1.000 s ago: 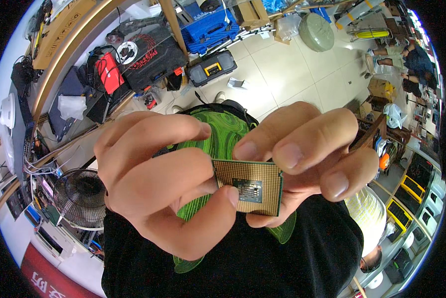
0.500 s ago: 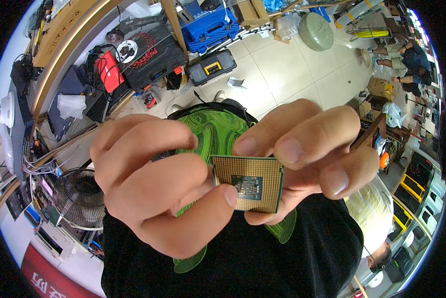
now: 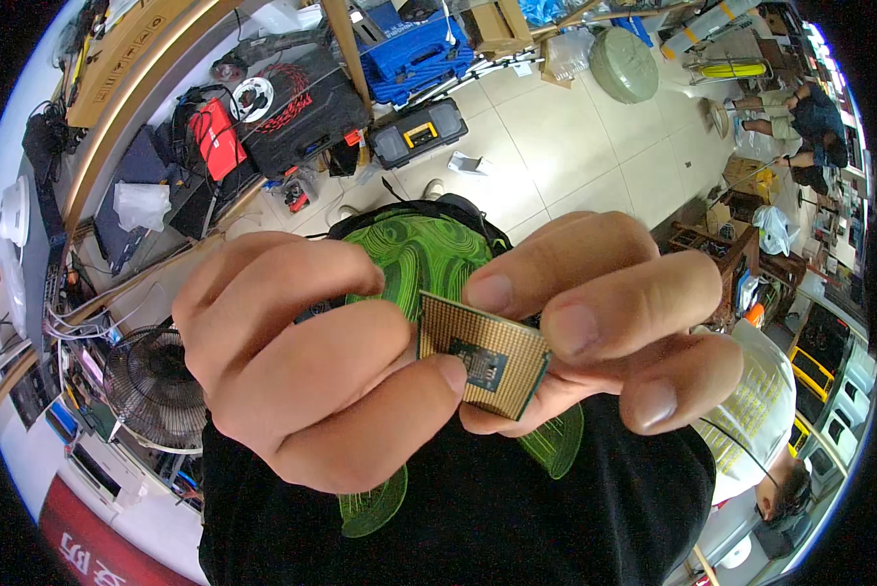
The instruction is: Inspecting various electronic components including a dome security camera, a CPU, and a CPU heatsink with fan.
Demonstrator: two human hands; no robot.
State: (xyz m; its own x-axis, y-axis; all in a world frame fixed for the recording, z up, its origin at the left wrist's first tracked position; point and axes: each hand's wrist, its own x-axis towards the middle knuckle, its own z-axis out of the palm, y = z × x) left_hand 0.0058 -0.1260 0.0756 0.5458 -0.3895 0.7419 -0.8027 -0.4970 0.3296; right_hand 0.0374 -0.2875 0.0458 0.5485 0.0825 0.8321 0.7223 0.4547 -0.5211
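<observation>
A square computer processor (image 3: 517, 366) is held up in front of my chest, its gold contact side facing me and tilted down to the right. My left hand (image 3: 302, 361) pinches its left edge, with the thumb lying over the contact face and the other fingers curled. On the right, my right hand (image 3: 605, 322) also grips it: the thumb is under the lower edge and a fingertip meets the upper edge. The remaining right fingers are bent and raised away from the chip. The processor's back is hidden.
A black toolbox (image 3: 419, 134) stands on the tiled floor beyond my hands. At the left are a black fan (image 3: 155, 391) and a red box (image 3: 216, 140). A person in a white shirt (image 3: 741, 410) is close on the right; others sit farther off.
The processor has turned clockwise, its right side dropping. My right hand has shifted slightly down with it, while my left hand stays nearly in place. The person in white has moved a little.
</observation>
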